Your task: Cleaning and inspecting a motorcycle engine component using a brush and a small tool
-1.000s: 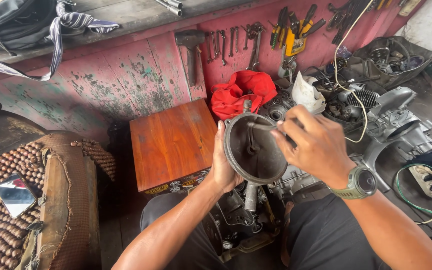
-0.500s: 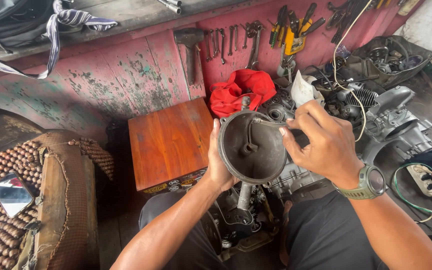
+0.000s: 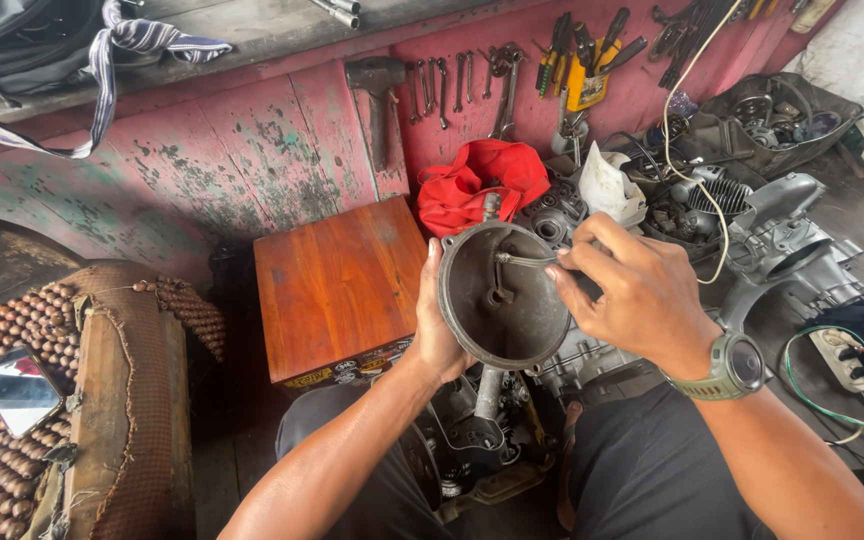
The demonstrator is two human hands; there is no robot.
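Far left: a phone (image 3: 18, 390) lies face up on a beaded seat cover (image 3: 12, 330); a bag with striped straps (image 3: 22, 45) sits on the ledge above. Next, a wooden box (image 3: 337, 285) stands on the floor against the pink plank wall (image 3: 202, 150), its right edge just beside the person's left wrist.

Centre: the left hand (image 3: 439, 335) is wrapped round the left rim of a round metal cover (image 3: 502, 295), fingers behind it, thumb on the edge, holding it up over the lap with the hollow side towards the camera. The cover is above an engine part (image 3: 482, 430) between the knees. A thin metal tool (image 3: 527, 261) pokes into the hollow near the centre post.

The right hand (image 3: 632, 295) pinches that tool between thumb and fingertips, the rest of the hand curled; watch (image 3: 732, 368) on the wrist.

Handling: the cover looks like cast metal, stiff, fairly heavy, probably greasy, so slippery; the rim is the best hold, as gripped now. The tool is light and rigid.

Behind: red cloth (image 3: 477, 185), wrenches (image 3: 457, 85) hung on the wall. Right: engine casings (image 3: 782, 240), green cable (image 3: 832, 400).
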